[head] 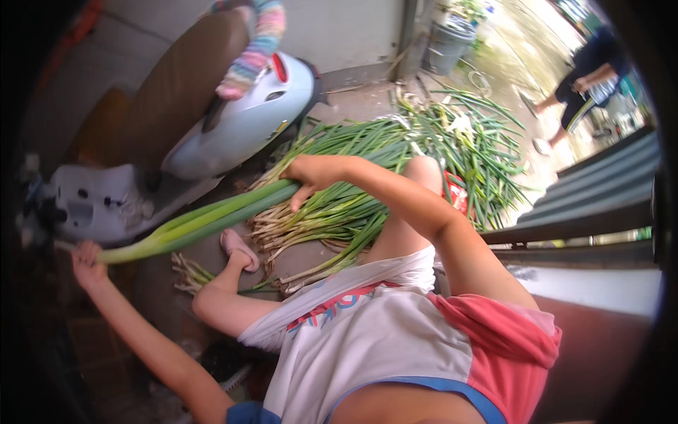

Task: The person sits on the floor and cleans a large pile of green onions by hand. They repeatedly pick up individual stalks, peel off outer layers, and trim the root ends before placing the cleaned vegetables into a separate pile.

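A long green onion (212,220) stretches across the space before me, its pale base at the left and its green leaves toward the middle. My left hand (89,265) grips the pale base end. Around the leaf end, my right hand (313,177) has its fingers curled, with the thumb standing apart below the leaves. Beyond and beneath my right hand lies a large heap of green onions (344,143) on the floor, many with pale root ends toward me. A smaller bunch of green onions (193,275) lies by my pink shoe (238,249).
A pale blue motor scooter (249,122) stands at the upper left, with a striped knitted sleeve (254,53) over its seat. A grey bucket (447,47) stands by the doorway. Another person (588,85) is outside at right, beyond a corrugated panel (593,180).
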{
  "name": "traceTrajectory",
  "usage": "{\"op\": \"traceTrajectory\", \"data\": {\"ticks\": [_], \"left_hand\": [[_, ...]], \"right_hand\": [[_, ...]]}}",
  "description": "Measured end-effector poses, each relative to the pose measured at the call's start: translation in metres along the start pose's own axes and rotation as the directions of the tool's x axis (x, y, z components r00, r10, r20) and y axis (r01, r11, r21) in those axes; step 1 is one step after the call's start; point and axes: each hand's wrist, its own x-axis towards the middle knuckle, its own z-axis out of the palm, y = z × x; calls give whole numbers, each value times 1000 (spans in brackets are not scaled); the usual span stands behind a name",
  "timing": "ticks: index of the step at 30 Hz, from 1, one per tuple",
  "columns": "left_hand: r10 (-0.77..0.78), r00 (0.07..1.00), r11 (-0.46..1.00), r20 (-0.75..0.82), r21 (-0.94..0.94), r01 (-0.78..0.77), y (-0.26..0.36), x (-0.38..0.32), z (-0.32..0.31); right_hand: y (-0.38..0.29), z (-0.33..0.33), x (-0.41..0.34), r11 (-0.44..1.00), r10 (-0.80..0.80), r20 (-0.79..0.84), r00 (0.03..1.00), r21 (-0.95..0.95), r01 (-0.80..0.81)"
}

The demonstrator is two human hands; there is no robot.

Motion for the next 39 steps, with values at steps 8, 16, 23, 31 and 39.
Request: {"op": "traceTrajectory", "data": {"ticks": [8,16,23,31,39], "left_hand": [[-128,973,885,-190,-464,26,-41,-37,10],[394,826,832,-403,-226,-507,31,-96,-35],[456,793,811,-404,555,-184,139,-130,37],[404,705,443,-583,799,406,-14,-162,-95],[387,636,273,-668,741,613,-130,-225,-356]], "right_hand": [[-83,-40,2,796,-407,-213,888,-560,230],[21,-183,-179,20,185,-767,615,-623,-782],[65,-196,-261,177,717,-472,513,-588,-789],[30,-88,-150,439,839,-150,523,-382,-813],[17,-42,-99,458,850,-82,520,-374,-807]]}}
